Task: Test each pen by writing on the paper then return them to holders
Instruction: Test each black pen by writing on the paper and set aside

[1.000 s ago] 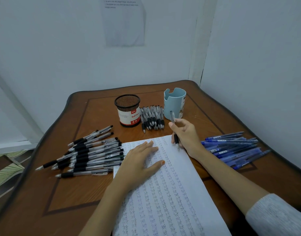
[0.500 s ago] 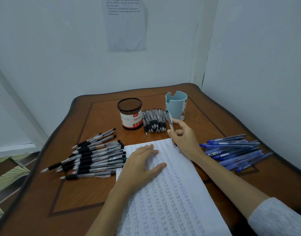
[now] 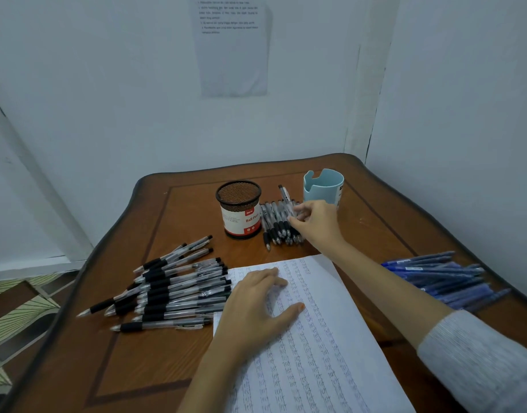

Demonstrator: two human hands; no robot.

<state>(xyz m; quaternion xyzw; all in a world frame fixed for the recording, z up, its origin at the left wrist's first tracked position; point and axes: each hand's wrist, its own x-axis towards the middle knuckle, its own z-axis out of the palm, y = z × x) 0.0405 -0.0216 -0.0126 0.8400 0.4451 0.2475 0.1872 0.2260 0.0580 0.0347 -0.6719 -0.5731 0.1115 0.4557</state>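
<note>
My right hand [image 3: 314, 223] pinches a clear black-grip pen [image 3: 286, 199] over a row of similar pens [image 3: 275, 223] lying between the black mesh holder [image 3: 239, 213] and the light blue holder [image 3: 323, 187]. My left hand [image 3: 256, 308] rests flat with spread fingers on the written-on sheet of paper [image 3: 315, 338]. A pile of black-grip pens [image 3: 172, 284] lies left of the paper. A pile of blue pens [image 3: 443, 278] lies to the right.
The wooden table [image 3: 137, 362] stands in a corner with white walls close behind and on the right. A printed sheet [image 3: 231, 43] hangs on the back wall. Patterned floor [image 3: 21, 311] shows past the table's left edge.
My right hand lifted the pen off the paper and carried it back to the row of pens between the holders. My left hand stayed on the paper.
</note>
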